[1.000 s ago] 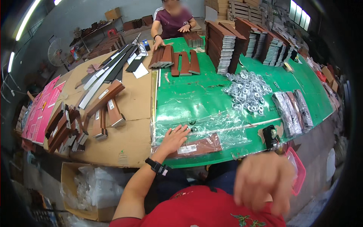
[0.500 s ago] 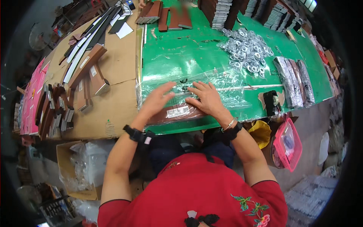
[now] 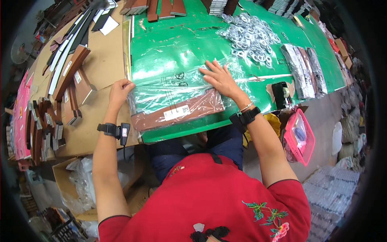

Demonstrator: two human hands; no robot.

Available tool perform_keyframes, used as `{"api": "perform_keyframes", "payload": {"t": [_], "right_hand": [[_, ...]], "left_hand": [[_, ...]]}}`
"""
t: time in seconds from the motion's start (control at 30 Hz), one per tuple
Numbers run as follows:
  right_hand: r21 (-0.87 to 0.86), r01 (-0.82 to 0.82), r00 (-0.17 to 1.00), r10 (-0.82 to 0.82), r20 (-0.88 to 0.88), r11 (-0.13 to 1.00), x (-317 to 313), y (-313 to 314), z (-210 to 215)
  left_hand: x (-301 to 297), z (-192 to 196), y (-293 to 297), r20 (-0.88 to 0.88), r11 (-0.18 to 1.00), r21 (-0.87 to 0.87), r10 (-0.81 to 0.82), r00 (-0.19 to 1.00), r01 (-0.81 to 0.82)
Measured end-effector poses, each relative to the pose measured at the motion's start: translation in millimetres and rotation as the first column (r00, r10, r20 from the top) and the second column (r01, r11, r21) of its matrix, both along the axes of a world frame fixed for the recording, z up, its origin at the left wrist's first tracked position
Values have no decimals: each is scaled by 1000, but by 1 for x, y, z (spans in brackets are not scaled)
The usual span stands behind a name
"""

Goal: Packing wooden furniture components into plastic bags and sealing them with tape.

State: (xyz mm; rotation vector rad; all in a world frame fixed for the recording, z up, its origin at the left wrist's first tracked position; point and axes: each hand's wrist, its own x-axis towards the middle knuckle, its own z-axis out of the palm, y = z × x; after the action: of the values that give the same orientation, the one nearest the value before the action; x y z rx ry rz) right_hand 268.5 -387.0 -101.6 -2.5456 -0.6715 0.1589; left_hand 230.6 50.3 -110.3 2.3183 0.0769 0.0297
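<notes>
A reddish-brown board (image 3: 205, 105) with a white label lies near the table's front edge, inside a clear plastic bag (image 3: 161, 86). The slack film of the bag spreads out beyond the board's far side. At the bag's left edge, my left hand (image 3: 119, 93) is closed, thumb and forefinger pinching the film. My right hand (image 3: 222, 82) rests on the film near the bag's right end, fingers spread and palm down. The board's right end sits just below that hand.
Small clear packets (image 3: 252, 38) with ring-shaped parts are heaped at the far side. Wrapped bundles (image 3: 300, 72) and a black tape dispenser (image 3: 281, 94) stand to the right. Loose brown boards (image 3: 72, 68) lie on cardboard at left. A pink basket (image 3: 308, 141) sits below the table edge.
My left hand has moved left from the middle of the film to the bag's left edge and closed there. My right hand has shifted slightly away from the board, uncovering it.
</notes>
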Motion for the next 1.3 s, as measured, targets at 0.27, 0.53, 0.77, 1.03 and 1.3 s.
{"api": "perform_keyframes", "payload": {"t": [0.27,0.53,0.77,1.03,1.3], "right_hand": [[320,72,982,-124,146,945,4,-29,7],[206,614,666,-640,383,762,55,-148,-3],[35,766,608,-742,283,642,67,-150,-5],[458,691,606,-794,56,560,41,-143,21],[717,571,821,-270,-504,399,-72,-126,34]], "left_hand": [[-13,42,-56,483,954,283,-57,874,-94],[-43,58,-179,58,842,-102,-526,848,529],[-45,42,-189,33,852,120,-516,856,509],[-45,44,-187,17,868,116,-488,873,483],[-51,62,-212,190,917,66,-400,897,395]]}}
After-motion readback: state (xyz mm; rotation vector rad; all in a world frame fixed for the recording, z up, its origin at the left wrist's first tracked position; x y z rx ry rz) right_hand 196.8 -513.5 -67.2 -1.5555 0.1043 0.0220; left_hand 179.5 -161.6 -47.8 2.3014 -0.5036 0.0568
